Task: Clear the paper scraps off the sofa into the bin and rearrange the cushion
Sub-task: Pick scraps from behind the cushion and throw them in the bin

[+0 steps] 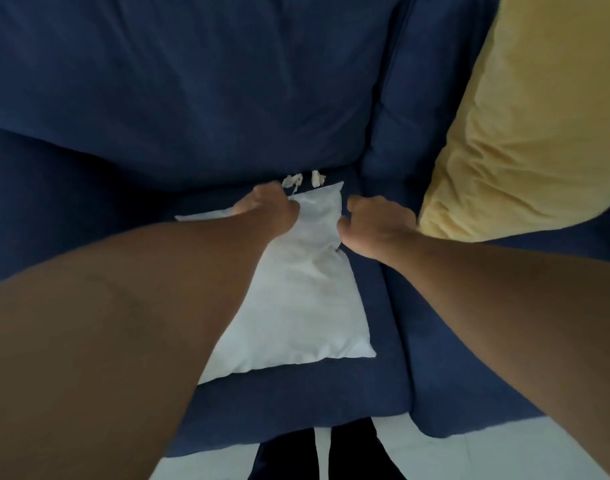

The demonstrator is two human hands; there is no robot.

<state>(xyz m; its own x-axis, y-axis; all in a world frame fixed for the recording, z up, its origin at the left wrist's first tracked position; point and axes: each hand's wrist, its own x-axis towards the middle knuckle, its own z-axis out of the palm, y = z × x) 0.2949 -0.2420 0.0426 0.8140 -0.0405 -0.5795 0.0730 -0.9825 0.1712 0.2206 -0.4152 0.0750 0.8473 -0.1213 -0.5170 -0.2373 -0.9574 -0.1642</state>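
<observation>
Fingers: the left hand (268, 207) has its fingers (265, 194) curled shut over the far left part of the white cushion (296, 306); the right hand (376, 226) is curled too, its fingers (357, 204) bunching the cushion's right edge.
Sofa: navy blue sofa (88, 202), seat and back both in view; the bin is not in view.
White cushion: lies flat on the seat, lengthwise from the back rest toward the front edge, pinched in at the middle where the hands hold it.
Paper scraps: two small pale paper scraps (293, 181) sit in the crease between seat and back, just beyond the cushion's far end, near the left hand.
Yellow cushion: a yellow cushion (525, 116) leans at the right, just beside the right hand.
Doing it well: lift the cushion evenly with both hands and straight up, so it does not sweep the scraps deeper into the crease.
Writing: no brand, label or text can be read.
</observation>
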